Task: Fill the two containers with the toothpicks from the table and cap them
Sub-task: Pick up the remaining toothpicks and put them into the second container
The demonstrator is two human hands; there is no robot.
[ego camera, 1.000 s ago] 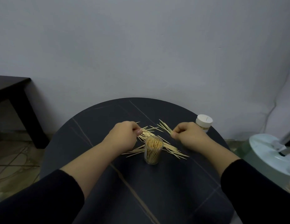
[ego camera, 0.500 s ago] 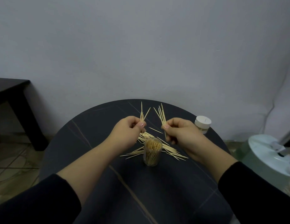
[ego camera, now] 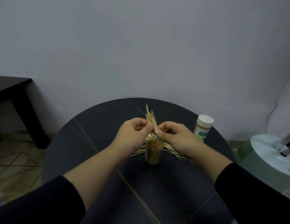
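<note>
Looking down on a round dark table (ego camera: 86,143), 2 bare hands meet above its middle. The left hand (ego camera: 133,136) and the right hand (ego camera: 176,138) both pinch 1 bundle of toothpicks (ego camera: 150,118) between thumb and curled fingers, with the 2 thumb tips almost touching. The bundle stands nearly upright. Its pointed ends fan out above the fingers, and its lower ends are hidden behind the thumbs.

Just below the hands, nearer the viewer, an open container (ego camera: 153,153) stands upright. It is clear, has no cap, and is packed with toothpicks. Loose toothpicks (ego camera: 174,153) lie flat on the table behind it and to both sides, partly covered by the hands.

A capped container (ego camera: 203,126) with a white lid and a green label stands upright near the table's right edge, apart from the right hand.

Dark sleeves (ego camera: 44,199) cover both forearms from the middle down. A dark side table (ego camera: 13,89) stands at the left against a pale wall (ego camera: 141,46). A pale green and white round object (ego camera: 270,156) sits at the right, beside the table.
</note>
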